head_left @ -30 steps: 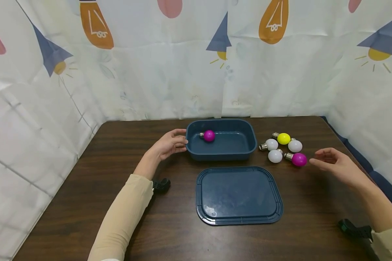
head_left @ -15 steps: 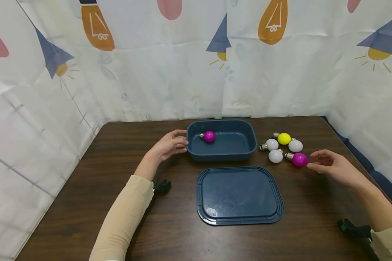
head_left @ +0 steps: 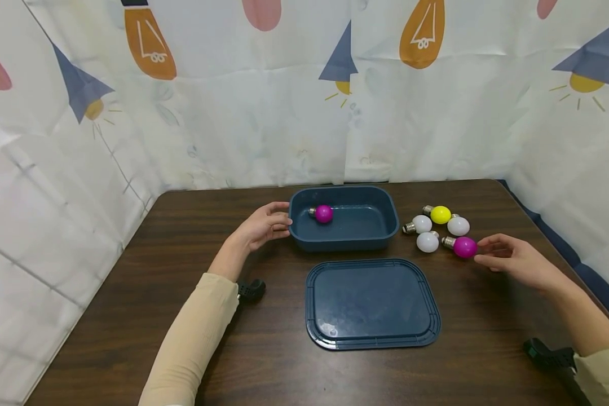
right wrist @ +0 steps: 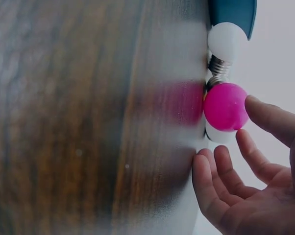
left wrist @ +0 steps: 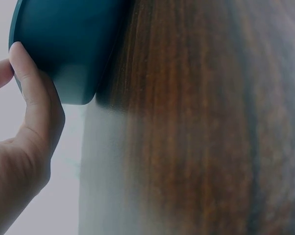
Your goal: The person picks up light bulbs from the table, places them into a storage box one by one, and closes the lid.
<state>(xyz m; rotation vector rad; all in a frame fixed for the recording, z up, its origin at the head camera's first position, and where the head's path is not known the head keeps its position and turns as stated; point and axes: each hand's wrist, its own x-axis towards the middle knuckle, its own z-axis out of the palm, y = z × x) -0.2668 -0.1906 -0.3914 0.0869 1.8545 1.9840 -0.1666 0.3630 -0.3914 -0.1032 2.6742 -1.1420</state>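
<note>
A magenta light bulb (head_left: 464, 247) lies on the table with its screw base pointing left. My right hand (head_left: 520, 260) is close at its right side; in the right wrist view the thumb and fingers (right wrist: 255, 156) are spread beside the bulb, not wrapped round it. My left hand (head_left: 265, 224) rests its fingertips against the left wall of a dark blue box (head_left: 345, 245), as the left wrist view also shows near the rim. Inside that box lies another magenta bulb (head_left: 324, 213). Beyond the right-hand bulb are a yellow bulb (head_left: 441, 215) and several white bulbs (head_left: 428, 242).
In front of the box a dark blue lid (head_left: 373, 304) lies flat on the brown wooden table (head_left: 223, 349). A printed white cloth (head_left: 264, 129) hangs behind the table and along both sides.
My right hand has shifted slightly left, bringing its fingertips up to the magenta bulb. The left hand and the box have stayed where they were.
</note>
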